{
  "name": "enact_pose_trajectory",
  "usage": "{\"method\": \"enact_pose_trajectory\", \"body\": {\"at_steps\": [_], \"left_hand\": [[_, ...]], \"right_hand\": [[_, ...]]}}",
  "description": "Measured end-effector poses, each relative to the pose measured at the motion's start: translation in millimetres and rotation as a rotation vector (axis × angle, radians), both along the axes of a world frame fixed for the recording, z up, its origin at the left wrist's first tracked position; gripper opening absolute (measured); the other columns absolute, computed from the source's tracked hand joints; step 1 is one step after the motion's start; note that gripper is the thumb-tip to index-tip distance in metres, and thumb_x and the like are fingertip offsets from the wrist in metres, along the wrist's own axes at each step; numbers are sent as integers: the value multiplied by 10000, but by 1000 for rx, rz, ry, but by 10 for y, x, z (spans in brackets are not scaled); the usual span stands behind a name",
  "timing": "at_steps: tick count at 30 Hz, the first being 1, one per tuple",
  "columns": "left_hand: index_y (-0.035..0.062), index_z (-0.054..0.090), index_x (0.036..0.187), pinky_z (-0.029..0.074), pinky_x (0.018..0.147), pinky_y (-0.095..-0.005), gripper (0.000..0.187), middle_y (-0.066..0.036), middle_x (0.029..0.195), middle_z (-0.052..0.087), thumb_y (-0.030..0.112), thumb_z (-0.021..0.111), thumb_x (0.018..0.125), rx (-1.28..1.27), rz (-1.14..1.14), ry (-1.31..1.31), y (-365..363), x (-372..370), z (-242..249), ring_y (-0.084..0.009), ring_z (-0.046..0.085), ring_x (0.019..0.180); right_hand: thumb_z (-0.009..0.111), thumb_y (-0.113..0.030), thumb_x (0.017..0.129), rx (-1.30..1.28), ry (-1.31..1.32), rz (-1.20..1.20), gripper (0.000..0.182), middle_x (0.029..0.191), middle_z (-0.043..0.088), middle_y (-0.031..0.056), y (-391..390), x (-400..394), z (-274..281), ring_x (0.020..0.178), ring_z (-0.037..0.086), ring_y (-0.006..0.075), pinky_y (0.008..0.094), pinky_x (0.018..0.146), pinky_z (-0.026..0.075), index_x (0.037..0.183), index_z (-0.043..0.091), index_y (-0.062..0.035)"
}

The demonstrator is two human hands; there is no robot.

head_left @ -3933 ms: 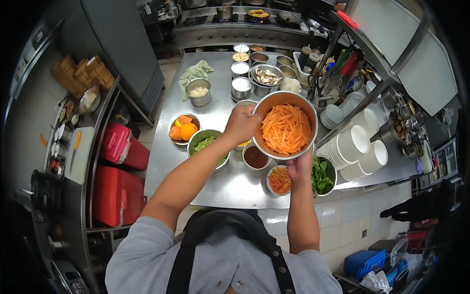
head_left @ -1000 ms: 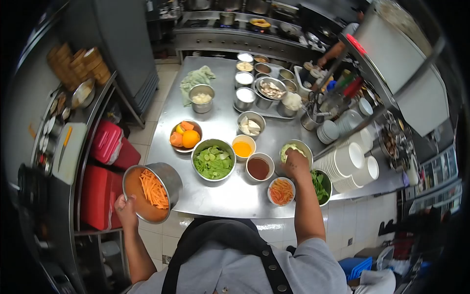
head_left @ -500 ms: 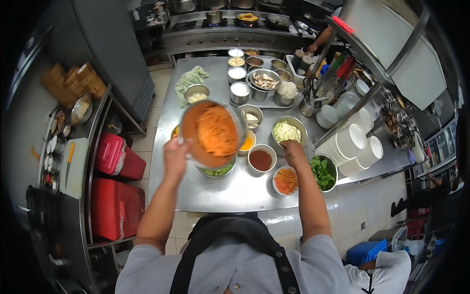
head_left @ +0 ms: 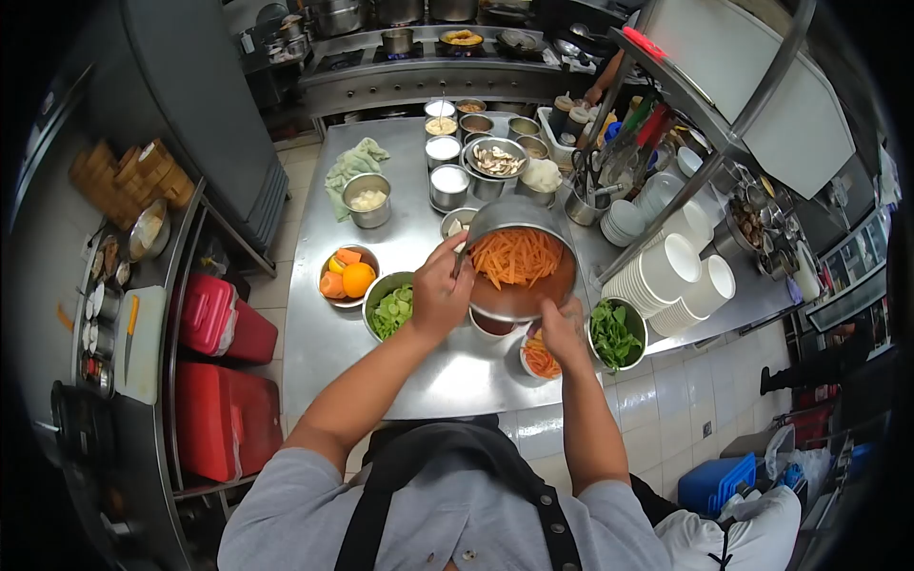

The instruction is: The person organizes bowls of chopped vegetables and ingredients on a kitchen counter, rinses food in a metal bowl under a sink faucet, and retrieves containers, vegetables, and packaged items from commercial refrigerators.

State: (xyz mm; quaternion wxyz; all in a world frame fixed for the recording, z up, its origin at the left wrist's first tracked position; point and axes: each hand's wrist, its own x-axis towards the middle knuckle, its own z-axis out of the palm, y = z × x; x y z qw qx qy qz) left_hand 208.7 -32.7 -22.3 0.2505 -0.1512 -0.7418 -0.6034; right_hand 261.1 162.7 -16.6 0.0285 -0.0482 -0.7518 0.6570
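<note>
A steel bowl (head_left: 526, 213) of carrot strips (head_left: 517, 255) is held above the table, tilted so that its inside faces me. My left hand (head_left: 444, 285) is closed on its left side. My right hand (head_left: 566, 333) is closed on its near right rim. Beneath the bowl, the brown sauce tub (head_left: 492, 326) and a tub of orange-red strips (head_left: 543, 356) are partly hidden. Green slices fill a bowl (head_left: 392, 312) left of my left hand. Leafy greens (head_left: 614, 333) stand in a bowl right of my right hand.
A bowl of whole oranges and carrot pieces (head_left: 348, 276) stands at the table's left, with a pot (head_left: 368, 202) and green cloth (head_left: 357, 162) behind. Steel containers (head_left: 448, 186) line the back. Stacked white bowls (head_left: 657, 271) and a metal shelf post (head_left: 666, 233) border the right.
The carrot bowl has moved right in my left hand and now covers where the cabbage bowl showed. My right hand has left the cabbage bowl and taken hold of the carrot bowl's rim.
</note>
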Motion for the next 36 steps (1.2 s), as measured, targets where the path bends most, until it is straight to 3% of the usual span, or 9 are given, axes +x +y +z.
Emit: {"method": "enact_pose_trajectory", "body": {"at_steps": [7,11,17,18,21,22,23,28,36], "left_hand": [[-42,462,629,463,639,-297,224,-214,765,613,6,553,828,47,-28,-147,-38,83,1,-242,657,841],[-40,519,682,439,588,-271,175,-151,710,605,28,542,841,127,-22,-219,-141,39,-220,-144,556,606],[-44,586,792,405,545,-271,154,-45,631,570,88,545,860,125,164,-426,-320,192,129,-81,460,559],[-39,590,788,401,540,-267,156,-29,632,567,94,551,859,208,182,-464,-404,156,87,-75,460,559],[-23,594,769,385,525,-253,161,8,630,553,107,565,858,362,202,-509,-650,50,-63,-61,458,558],[-16,591,755,380,520,-248,163,13,627,547,108,567,858,357,200,-471,-686,45,-69,-58,458,557],[-9,588,742,375,515,-242,166,19,624,540,108,569,858,351,201,-432,-705,45,-68,-56,457,555],[-8,583,735,368,510,-237,156,28,621,540,72,551,865,253,186,-436,-691,122,-10,-43,448,557],[-36,622,789,404,532,-248,141,-11,619,574,76,556,842,258,167,-420,-616,13,-104,-67,491,560]], "right_hand": [[490,-153,853,-61,-127,-15,295,622,626,126,-102,-20,177,498,615,177,266,424,466,724,616,81],[539,-223,882,150,-176,10,371,728,619,106,-153,41,182,563,597,144,231,493,456,1067,537,99],[580,-367,906,0,100,-121,532,857,593,55,-49,10,98,706,553,97,217,569,444,1242,474,32],[628,-332,873,-8,85,-177,509,885,596,69,57,-87,34,700,554,131,252,592,459,1239,495,-5],[667,-275,831,663,239,-312,485,960,607,111,400,-463,-407,737,596,212,316,672,486,1230,517,-42],[691,-238,789,827,483,-268,472,1057,605,145,522,-635,-661,823,623,297,381,757,482,1204,544,-69],[693,-252,786,879,373,-177,442,1062,607,148,495,-692,-641,859,620,303,386,774,479,1169,570,-69],[688,-314,785,1084,-21,198,295,1020,620,155,418,-934,-737,932,600,317,398,798,466,954,686,-72],[677,-264,791,958,166,-65,233,913,628,203,935,-1178,-1074,851,607,365,445,750,465,820,696,-33]]}}
